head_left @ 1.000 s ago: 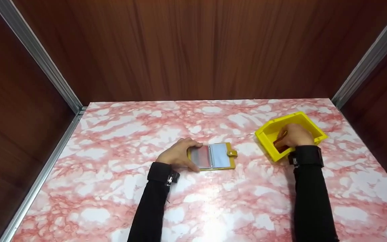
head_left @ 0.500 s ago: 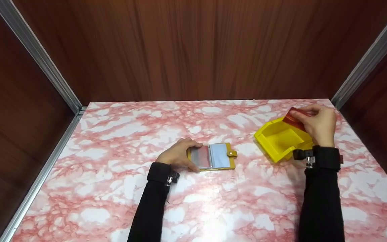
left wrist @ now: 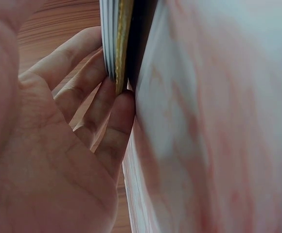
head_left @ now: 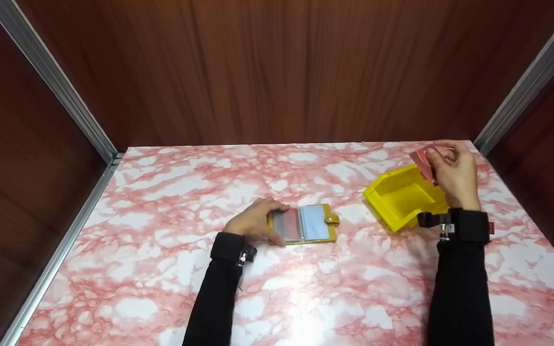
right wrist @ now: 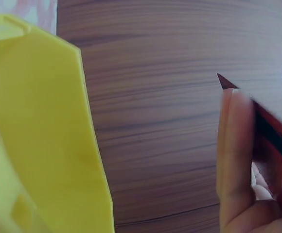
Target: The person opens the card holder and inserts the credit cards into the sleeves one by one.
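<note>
A small yellow card holder (head_left: 332,235) lies opened flat on the table, with clear sleeves, a red-tinted left side and a pale blue right side. My left hand (head_left: 254,220) holds its left end, thumb at the near edge and fingers at the far edge. In the left wrist view, fingertips touch the edge of the card holder (left wrist: 123,43). My right hand (head_left: 459,175) pinches a red card (head_left: 421,161) above the back right of a yellow bin (head_left: 384,185). A dark stripe crosses the card (right wrist: 277,138) in the right wrist view.
The bin wall (right wrist: 44,126) stands beside the right hand. Its visible floor shows plain yellow. A red and white marbled table (head_left: 161,288) lies beneath, with a brown wood-grain panel (head_left: 277,72) behind and further panels at both sides.
My right hand has come up out of the bin with the red card and moved back and right. Since half a second ago the card has turned in the fingers. The left hand stays still.
</note>
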`<state>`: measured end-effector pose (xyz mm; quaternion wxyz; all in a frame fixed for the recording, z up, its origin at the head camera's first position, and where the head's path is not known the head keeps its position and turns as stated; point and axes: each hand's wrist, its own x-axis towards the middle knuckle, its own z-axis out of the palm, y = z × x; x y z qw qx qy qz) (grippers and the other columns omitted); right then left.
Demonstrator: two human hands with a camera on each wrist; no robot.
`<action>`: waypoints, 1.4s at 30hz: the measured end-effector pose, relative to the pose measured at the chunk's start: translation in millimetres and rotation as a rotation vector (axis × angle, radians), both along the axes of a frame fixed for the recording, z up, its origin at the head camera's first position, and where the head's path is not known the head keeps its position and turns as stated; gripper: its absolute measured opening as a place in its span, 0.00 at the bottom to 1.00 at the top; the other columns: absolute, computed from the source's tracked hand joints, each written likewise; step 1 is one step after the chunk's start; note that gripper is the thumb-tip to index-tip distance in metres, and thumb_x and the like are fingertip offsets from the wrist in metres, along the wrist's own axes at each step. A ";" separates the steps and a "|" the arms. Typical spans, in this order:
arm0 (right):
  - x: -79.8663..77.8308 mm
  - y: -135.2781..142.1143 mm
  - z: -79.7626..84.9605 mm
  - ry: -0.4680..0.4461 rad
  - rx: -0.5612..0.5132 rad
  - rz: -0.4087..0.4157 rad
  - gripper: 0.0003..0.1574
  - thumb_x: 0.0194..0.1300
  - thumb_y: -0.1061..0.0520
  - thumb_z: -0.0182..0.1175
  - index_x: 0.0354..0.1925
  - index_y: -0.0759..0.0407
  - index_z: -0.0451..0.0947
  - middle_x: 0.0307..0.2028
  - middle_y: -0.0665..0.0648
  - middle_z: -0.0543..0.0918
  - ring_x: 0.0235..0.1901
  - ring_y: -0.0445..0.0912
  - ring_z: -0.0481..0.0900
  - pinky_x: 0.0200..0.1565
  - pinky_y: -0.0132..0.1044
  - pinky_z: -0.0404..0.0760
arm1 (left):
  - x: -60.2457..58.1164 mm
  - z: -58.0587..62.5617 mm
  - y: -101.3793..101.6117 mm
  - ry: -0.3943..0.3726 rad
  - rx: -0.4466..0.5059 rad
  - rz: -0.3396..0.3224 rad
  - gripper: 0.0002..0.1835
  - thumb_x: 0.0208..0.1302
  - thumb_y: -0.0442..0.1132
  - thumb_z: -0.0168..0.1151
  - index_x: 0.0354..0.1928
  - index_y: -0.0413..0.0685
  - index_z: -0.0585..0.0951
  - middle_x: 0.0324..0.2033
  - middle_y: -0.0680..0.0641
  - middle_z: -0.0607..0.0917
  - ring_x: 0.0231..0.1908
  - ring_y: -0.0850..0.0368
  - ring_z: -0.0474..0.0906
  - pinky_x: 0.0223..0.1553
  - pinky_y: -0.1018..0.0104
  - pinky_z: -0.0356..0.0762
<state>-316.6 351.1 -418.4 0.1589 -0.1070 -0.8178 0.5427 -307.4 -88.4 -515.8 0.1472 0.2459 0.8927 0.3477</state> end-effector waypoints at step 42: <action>-14.7 -139.1 -48.7 0.033 0.030 0.252 0.14 0.79 0.57 0.55 0.53 0.66 0.67 0.34 0.56 0.77 0.22 0.36 0.73 0.24 0.26 0.73 | -0.1 0.8 0.7 -0.009 -0.007 -0.006 0.48 0.39 0.46 0.89 0.68 0.55 0.79 0.62 0.50 0.78 0.65 0.49 0.67 0.71 0.53 0.67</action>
